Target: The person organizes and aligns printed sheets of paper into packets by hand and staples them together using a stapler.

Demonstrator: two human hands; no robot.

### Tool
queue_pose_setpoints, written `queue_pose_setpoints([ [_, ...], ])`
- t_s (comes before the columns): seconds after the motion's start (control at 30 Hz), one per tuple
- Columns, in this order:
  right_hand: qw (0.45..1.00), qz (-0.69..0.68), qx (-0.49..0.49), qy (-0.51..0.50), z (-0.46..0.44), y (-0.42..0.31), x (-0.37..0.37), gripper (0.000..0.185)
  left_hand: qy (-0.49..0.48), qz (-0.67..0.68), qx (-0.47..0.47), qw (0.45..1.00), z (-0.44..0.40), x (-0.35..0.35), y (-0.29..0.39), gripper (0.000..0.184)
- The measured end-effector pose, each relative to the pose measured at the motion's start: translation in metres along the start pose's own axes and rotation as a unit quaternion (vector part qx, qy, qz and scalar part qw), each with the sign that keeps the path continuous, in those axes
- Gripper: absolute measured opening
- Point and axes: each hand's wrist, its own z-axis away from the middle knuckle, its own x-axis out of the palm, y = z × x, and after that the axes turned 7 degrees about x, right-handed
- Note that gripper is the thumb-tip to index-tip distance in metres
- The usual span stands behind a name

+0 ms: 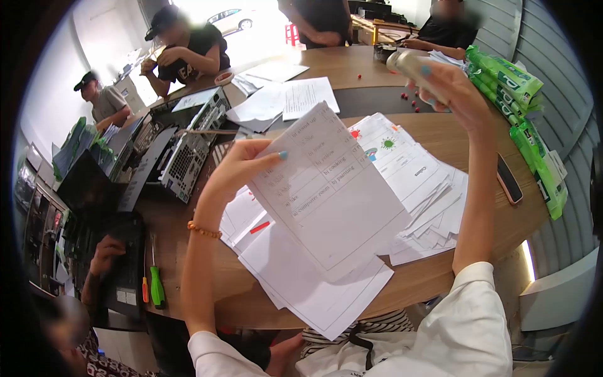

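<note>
So the printed sheet (333,201) is up at dead centre, tilted, over loose papers (314,283) at 6 o'clock. Left hand (246,163) pinches its edge at 10 o'clock, thumb on the printed side, fingers mostly hidden behind. Right hand (458,94) is raised at 2 o'clock, well apart from the sheet, fingers closed round a pale gadget (418,75); can't tell what it is. At 3 o'clock there's a messy paper pile (433,217), with a phone (509,179) lying past the right forearm. Open PC case (195,147) sits at 10, green screwdriver (157,289) at 8, green packs (512,88) at 2. Someone in a cap (188,56) is at 11.
</note>
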Motion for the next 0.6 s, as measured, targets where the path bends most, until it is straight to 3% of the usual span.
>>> queue_pose_setpoints([
  [0.13,0.995,-0.076,-0.024,0.067,0.013,-0.010,-0.024,0.052,-0.036,-0.060,-0.033,0.997,-0.046,0.020,-0.003,0.034],
  [0.37,0.991,-0.104,-0.059,0.055,0.018,-0.018,-0.022,0.051,-0.021,-0.117,-0.094,0.989,-0.128,0.071,-0.037,0.042],
  [0.43,0.992,-0.078,-0.065,0.077,0.021,-0.021,-0.020,0.050,-0.005,-0.208,-0.010,0.978,-0.141,0.076,-0.064,0.043],
  [0.5,0.992,-0.061,-0.063,0.085,0.025,-0.021,-0.022,0.051,0.046,-0.263,-0.016,0.964,-0.134,0.079,-0.067,0.043],
  [0.57,0.993,-0.047,-0.058,0.094,0.026,-0.022,-0.023,0.051,0.158,-0.486,0.056,0.858,-0.115,0.073,-0.053,0.040],
  [0.6,0.992,-0.054,-0.068,0.094,0.027,-0.023,-0.023,0.051,0.139,-0.443,0.065,0.883,-0.105,0.063,-0.051,0.039],
])
